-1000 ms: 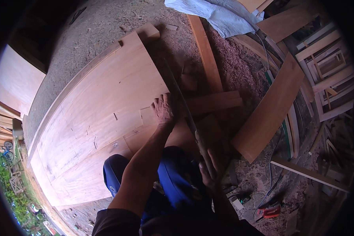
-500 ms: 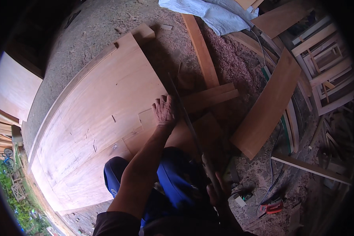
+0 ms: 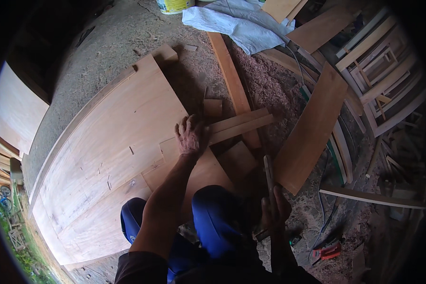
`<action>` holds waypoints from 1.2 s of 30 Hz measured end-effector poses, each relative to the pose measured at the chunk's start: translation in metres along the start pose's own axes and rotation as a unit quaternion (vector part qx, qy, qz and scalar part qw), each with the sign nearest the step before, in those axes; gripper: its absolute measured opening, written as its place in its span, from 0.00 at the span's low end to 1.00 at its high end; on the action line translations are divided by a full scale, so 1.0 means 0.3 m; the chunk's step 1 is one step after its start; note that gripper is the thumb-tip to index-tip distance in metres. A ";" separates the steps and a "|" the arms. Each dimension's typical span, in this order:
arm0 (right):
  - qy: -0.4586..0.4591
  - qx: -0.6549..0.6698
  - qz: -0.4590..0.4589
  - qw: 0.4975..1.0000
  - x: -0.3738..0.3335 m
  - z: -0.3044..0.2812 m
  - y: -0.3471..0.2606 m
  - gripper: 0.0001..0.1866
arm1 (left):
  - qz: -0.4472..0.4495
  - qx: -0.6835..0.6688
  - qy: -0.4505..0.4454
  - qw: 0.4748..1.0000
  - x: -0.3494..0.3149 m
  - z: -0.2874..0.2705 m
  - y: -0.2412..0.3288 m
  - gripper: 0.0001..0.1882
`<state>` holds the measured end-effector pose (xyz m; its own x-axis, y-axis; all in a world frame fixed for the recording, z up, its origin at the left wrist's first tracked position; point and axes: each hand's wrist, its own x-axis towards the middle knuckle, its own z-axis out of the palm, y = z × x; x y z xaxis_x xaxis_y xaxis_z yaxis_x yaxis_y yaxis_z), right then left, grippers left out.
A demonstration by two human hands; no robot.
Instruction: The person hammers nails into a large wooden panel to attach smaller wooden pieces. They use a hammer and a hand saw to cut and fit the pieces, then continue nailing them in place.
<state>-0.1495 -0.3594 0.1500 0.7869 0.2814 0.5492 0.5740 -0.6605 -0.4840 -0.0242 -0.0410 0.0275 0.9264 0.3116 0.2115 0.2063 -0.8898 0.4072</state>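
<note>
A large pale plywood panel [image 3: 104,137] lies in front of me, its right end cut at a slant. My left hand [image 3: 191,137] rests on the panel near that end, fingers spread and slightly bent, pressing down. A pair of wooden strips [image 3: 241,125] runs out to the right from beside this hand. My right hand [image 3: 276,208] is closed round the handle of a handsaw [image 3: 270,173], to the right of my knees. The saw stands apart from the panel's edge; its blade is dark and hard to make out.
A reddish plank [image 3: 232,75] and a wood block [image 3: 164,54] lie beyond the panel. At the right are a brown board [image 3: 312,132], wooden frames [image 3: 378,94] and a red power tool [image 3: 326,251] with a cord. A white sheet [image 3: 236,21] lies at the far side, near shavings.
The handsaw has moved right, away from the panel's edge, and turned more upright with my right hand. My left hand stays on the panel. The view has shifted slightly.
</note>
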 end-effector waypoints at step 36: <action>-0.234 -0.108 -0.065 0.964 0.428 0.026 0.311 0.08 | 0.501 0.168 0.027 0.848 0.209 -0.353 0.317 0.08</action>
<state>0.0067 -0.3795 0.1701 0.7568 0.6212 0.2036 0.6536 -0.7141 -0.2507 0.0203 -0.0708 0.1735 0.6754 -0.6512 0.3460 -0.5899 -0.7587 -0.2764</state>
